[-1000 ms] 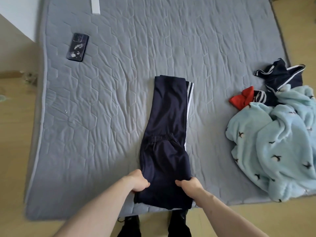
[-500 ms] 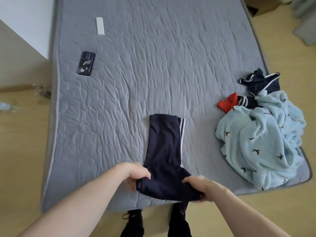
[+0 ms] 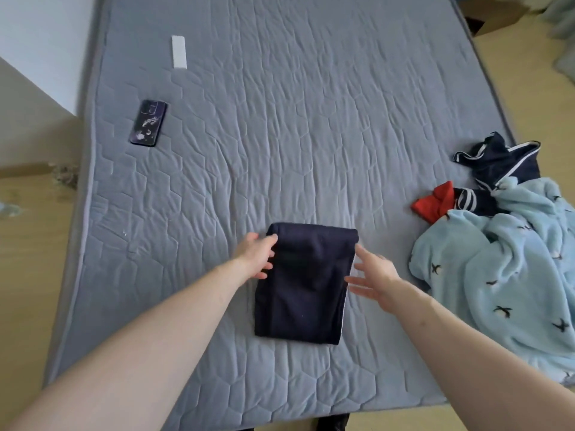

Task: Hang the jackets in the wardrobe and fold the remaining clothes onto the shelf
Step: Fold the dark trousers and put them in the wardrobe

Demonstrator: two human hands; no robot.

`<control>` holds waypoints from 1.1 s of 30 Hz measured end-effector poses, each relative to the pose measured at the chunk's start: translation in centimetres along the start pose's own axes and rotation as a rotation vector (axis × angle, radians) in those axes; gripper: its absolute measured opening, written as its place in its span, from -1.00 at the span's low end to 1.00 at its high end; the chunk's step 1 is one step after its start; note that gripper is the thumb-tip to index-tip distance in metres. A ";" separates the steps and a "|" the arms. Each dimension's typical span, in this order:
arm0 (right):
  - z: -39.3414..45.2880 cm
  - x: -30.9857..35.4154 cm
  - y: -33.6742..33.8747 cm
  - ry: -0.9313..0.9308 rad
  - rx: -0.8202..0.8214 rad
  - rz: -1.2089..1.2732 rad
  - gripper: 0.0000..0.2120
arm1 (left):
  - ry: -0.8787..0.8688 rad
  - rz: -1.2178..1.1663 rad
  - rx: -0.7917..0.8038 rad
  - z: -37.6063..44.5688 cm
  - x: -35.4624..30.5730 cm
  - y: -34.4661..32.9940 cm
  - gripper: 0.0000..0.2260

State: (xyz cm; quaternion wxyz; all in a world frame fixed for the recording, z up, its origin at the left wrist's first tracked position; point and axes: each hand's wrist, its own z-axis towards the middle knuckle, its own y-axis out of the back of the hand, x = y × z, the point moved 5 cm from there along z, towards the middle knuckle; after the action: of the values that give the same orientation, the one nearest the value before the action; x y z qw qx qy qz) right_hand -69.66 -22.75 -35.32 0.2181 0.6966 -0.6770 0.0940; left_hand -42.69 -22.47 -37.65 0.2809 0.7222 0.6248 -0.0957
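Dark navy trousers [image 3: 306,283] with a white side stripe lie folded into a rectangle on the grey quilted mattress [image 3: 280,135]. My left hand [image 3: 256,255] touches the fold's upper left edge with relaxed fingers. My right hand [image 3: 375,275] hovers at its right edge, fingers spread and straight, holding nothing. At the right edge of the mattress lies a heap: a light blue fleece garment with bird prints [image 3: 504,275], a navy jacket with white trim [image 3: 504,163] and a red piece [image 3: 434,202].
A dark phone [image 3: 148,123] and a white strip [image 3: 179,51] lie on the mattress's far left part. Wooden floor surrounds the mattress. A cardboard box [image 3: 494,14] stands at the far right corner. A white wall is at the far left.
Both hands carried the near end of the trousers away from me and laid it over the far end, halving their length. Both hands then let go of the cloth.
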 end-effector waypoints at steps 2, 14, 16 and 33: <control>0.9 -1.9 -0.6 -0.021 -0.044 -0.081 -0.44 | -0.092 0.385 -0.069 1.5 0.6 0.1 -0.38; 2.3 -21.4 -4.5 -0.316 -0.090 0.054 -0.21 | -0.485 1.067 0.025 10.5 -8.2 -8.0 -0.05; 3.5 -21.9 -5.4 -0.296 -0.042 0.112 -0.41 | -0.407 1.065 0.124 12.3 -8.3 -9.3 0.09; 9.7 -16.9 0.9 -0.070 -0.346 0.505 -0.49 | 0.098 0.522 0.187 11.7 5.6 -5.0 -0.31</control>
State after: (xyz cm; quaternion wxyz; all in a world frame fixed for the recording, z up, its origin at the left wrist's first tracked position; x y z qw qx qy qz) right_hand -73.21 -11.67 -50.97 0.2795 0.4615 -0.8419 0.0045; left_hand -43.83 -23.50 -51.45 0.1978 0.8851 0.4191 -0.0423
